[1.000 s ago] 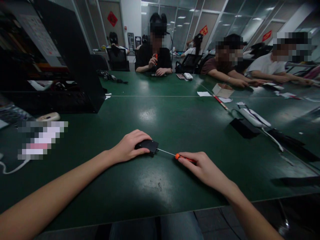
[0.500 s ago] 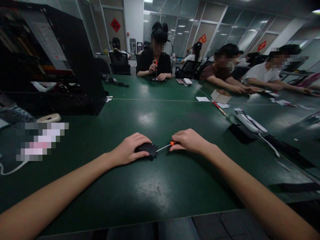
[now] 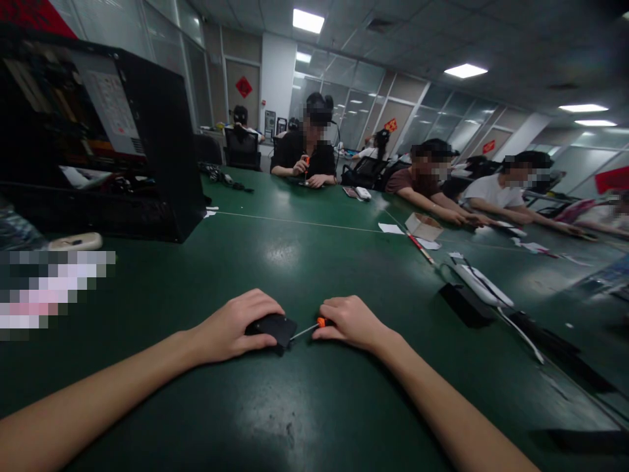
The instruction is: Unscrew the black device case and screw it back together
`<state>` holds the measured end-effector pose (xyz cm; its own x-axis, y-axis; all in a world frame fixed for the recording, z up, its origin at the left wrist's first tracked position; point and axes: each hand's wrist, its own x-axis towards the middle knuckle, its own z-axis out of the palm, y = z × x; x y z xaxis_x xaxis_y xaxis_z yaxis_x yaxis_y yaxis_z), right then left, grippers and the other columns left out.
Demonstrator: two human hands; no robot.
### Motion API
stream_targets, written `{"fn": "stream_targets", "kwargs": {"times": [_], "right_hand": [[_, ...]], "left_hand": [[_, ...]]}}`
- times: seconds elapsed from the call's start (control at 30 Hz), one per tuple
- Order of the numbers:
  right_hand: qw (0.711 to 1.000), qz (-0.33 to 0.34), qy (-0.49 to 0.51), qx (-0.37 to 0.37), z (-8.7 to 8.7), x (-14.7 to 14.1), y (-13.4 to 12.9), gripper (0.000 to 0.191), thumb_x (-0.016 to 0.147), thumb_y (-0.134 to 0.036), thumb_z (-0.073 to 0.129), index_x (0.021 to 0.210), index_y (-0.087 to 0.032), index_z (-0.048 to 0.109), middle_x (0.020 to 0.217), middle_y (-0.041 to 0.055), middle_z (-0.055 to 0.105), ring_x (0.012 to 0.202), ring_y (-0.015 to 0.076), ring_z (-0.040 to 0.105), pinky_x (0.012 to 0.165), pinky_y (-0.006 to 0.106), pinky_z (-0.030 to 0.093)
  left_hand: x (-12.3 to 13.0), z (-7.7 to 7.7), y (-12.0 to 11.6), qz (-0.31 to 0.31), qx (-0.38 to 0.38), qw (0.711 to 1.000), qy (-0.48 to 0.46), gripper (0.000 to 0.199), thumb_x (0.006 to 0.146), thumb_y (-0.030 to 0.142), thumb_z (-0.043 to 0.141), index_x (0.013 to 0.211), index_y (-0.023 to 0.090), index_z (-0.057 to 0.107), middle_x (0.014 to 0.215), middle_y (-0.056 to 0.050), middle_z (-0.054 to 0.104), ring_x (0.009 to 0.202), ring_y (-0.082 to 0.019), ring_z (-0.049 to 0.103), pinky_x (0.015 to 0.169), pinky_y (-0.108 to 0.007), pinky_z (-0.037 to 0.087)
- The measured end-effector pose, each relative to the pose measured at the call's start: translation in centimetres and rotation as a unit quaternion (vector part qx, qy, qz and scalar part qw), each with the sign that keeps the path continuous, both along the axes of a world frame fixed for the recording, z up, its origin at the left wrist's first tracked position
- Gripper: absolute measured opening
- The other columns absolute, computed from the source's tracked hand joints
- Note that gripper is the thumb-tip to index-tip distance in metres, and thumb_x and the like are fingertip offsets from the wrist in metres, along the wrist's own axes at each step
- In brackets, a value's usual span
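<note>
On the green table point(image 3: 339, 400), between the hands: black box point(image 3: 281, 329), left part under the left hand point(image 3: 248, 322), fingers over its far side, thumb along the near side. Long axis seems to run left to right. Right hand point(image 3: 352, 321) closed round the screwdriver point(image 3: 322, 322); shaft points left and slightly toward the wearer, tip at the box's right end. Whether it touches, cannot tell. Left hand nearer the box.

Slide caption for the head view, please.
Left hand holding a black object, right hand pointing an orange screwdriver at it, over a green table.
</note>
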<state>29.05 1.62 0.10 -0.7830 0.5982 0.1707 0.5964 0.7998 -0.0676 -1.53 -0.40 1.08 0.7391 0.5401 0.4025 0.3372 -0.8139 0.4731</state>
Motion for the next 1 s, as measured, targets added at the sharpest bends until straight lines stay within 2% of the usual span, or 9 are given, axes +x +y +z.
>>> {"fn": "stream_targets", "kwargs": {"times": [0.13, 0.27, 0.4, 0.57, 0.83, 1.0], "right_hand": [[1.000, -0.014, 0.002, 0.027, 0.6, 0.6, 0.0, 0.065, 0.097, -0.072, 0.036, 0.080, -0.016, 0.064, 0.073, 0.0048, 0.064, 0.064, 0.0137, 0.055, 0.059, 0.028, 0.027], [0.996, -0.065, -0.003, 0.059, 1.1, 1.4, 0.1, 0.063, 0.098, -0.070, 0.038, 0.080, -0.016, 0.064, 0.078, 0.0063, 0.065, 0.071, 0.0159, 0.057, 0.063, 0.028, 0.031], [0.993, -0.099, -0.013, 0.060, 1.2, 1.5, 0.0, 0.062, 0.098, -0.070, 0.038, 0.081, -0.016, 0.065, 0.081, 0.0075, 0.066, 0.075, 0.0170, 0.057, 0.065, 0.028, 0.033], [0.996, -0.081, -0.008, 0.046, 0.9, 0.3, -0.6, 0.062, 0.099, -0.069, 0.037, 0.081, -0.016, 0.065, 0.079, 0.0067, 0.065, 0.072, 0.0159, 0.057, 0.063, 0.028, 0.030], [0.997, -0.065, 0.015, -0.042, 0.1, -0.3, -0.7, 0.067, 0.100, -0.071, 0.030, 0.078, -0.017, 0.062, 0.075, 0.0052, 0.065, 0.066, 0.0142, 0.056, 0.061, 0.027, 0.029], [0.997, -0.066, 0.014, -0.049, 0.1, -0.3, -0.5, 0.065, 0.098, -0.072, 0.033, 0.079, -0.017, 0.062, 0.075, 0.0047, 0.065, 0.066, 0.0140, 0.056, 0.062, 0.027, 0.030]], "left_hand": [[0.0, 0.1, -0.1, -0.001, -0.002, 1.000, 0.003, 0.040, 0.098, 0.048, 0.062, 0.125, 0.018, 0.065, 0.115, -0.013, 0.070, 0.105, -0.026, 0.063, 0.094, -0.040, 0.052], [0.0, 0.1, -0.1, 0.006, -0.004, 1.000, 0.008, 0.039, 0.098, 0.048, 0.063, 0.125, 0.019, 0.065, 0.116, -0.012, 0.070, 0.106, -0.026, 0.063, 0.094, -0.039, 0.052], [0.0, 0.0, -0.2, 0.006, -0.005, 1.000, 0.006, 0.038, 0.098, 0.046, 0.063, 0.124, 0.019, 0.065, 0.116, -0.012, 0.070, 0.106, -0.026, 0.063, 0.095, -0.039, 0.052], [-0.1, -0.1, -0.1, 0.003, -0.001, 1.000, 0.002, 0.039, 0.098, 0.048, 0.063, 0.124, 0.019, 0.065, 0.115, -0.012, 0.070, 0.105, -0.026, 0.063, 0.094, -0.039, 0.052], [-0.2, -0.2, 0.0, -0.004, -0.004, 1.000, -0.001, 0.040, 0.097, 0.049, 0.063, 0.124, 0.019, 0.065, 0.114, -0.011, 0.070, 0.105, -0.025, 0.063, 0.092, -0.037, 0.051], [-0.2, -0.3, 0.0, -0.007, -0.001, 1.000, 0.005, 0.040, 0.099, 0.049, 0.061, 0.125, 0.020, 0.063, 0.116, -0.012, 0.070, 0.106, -0.026, 0.063, 0.093, -0.038, 0.050]]}}
